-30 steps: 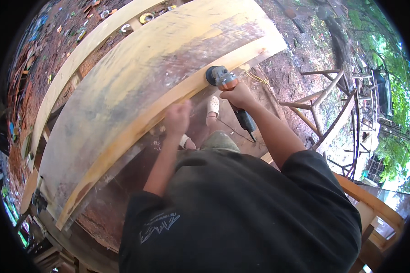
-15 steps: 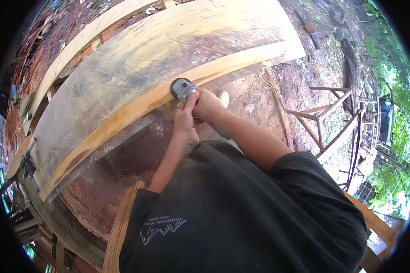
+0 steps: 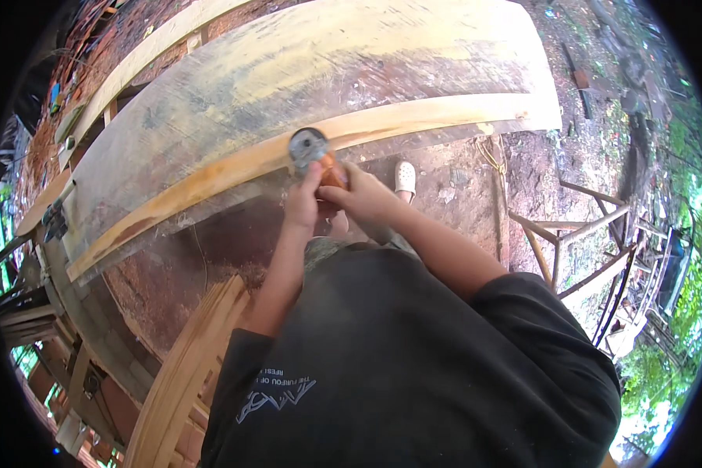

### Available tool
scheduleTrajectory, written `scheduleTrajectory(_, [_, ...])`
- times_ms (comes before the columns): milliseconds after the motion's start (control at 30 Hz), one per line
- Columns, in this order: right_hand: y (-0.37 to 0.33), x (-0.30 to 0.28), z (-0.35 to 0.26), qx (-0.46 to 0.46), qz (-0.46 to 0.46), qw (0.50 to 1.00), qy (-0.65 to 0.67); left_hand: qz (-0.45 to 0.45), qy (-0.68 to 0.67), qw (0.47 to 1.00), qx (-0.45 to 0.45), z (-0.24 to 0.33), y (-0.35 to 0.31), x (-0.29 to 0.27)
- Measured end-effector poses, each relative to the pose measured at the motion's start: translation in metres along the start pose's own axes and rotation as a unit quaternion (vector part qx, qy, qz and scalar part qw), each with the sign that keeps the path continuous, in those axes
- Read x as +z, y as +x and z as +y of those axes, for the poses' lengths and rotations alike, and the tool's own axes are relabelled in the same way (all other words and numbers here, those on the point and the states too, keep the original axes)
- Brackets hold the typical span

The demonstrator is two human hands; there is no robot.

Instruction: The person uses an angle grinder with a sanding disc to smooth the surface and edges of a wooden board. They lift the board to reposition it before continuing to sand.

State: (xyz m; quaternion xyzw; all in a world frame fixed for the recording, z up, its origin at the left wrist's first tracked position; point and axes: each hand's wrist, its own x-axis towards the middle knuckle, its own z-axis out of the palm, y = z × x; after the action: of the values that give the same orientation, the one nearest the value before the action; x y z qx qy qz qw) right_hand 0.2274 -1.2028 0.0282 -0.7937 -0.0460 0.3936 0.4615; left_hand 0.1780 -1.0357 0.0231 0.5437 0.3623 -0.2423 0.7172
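An angle grinder with an orange body and a grey metal head is gripped in both my hands. My left hand wraps its left side near the head, and my right hand closes round the body from the right. The grinder's round dark disc rests on or just over a long pale wooden board; I cannot tell whether it touches. That board lies along the near edge of a clear, dusty sheet spread over the worktable.
A light wooden rail runs beyond the sheet. Stacked wooden strips stand close at my left side. A wooden frame sits on the dirt ground at right. A dark tool lies at the sheet's left end. My pale clog shows below.
My view has shifted, so the board and sheet sit differently in the picture. The grinder has turned more upright, its orange body now showing. Both hands keep their hold.
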Motion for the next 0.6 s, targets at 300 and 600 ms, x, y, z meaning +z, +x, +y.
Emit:
scheduleTrajectory(300, [-0.04, -0.102, 0.054, 0.035, 0.041, 0.999, 0.007, -0.072, 0.021, 0.997, -0.001, -0.013, 0.029, 0.124])
scheduleTrajectory(600, [-0.061, -0.17, 0.103, 0.045, 0.075, 0.995, 0.049, -0.142, 0.061, 0.987, -0.04, 0.007, 0.041, 0.209])
